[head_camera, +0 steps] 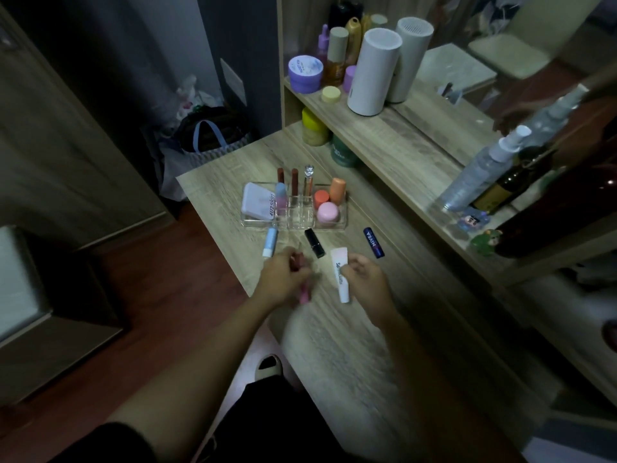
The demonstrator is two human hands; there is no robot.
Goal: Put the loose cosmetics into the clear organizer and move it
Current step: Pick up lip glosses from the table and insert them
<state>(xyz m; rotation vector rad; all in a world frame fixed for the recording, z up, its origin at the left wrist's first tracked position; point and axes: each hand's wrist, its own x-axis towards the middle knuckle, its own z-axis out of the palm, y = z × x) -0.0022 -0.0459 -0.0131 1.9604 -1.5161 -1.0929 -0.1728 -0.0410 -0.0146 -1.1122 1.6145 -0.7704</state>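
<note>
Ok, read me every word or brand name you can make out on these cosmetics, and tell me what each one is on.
"NIVEA": on the dark blue stick lying on the desk.
"skin", with blurred letters before it: on the white compact in the clear organizer.
White tube by the right hand: print too blurred to read.
Purple jar lid: print too small to read.

A white cylinder [373, 72] and purple jar [305, 74] stand on the shelf [394, 135].

Left hand [283, 279] grips pink tube [304, 294]; right hand [365, 279] grips white tube [341, 274].
</note>
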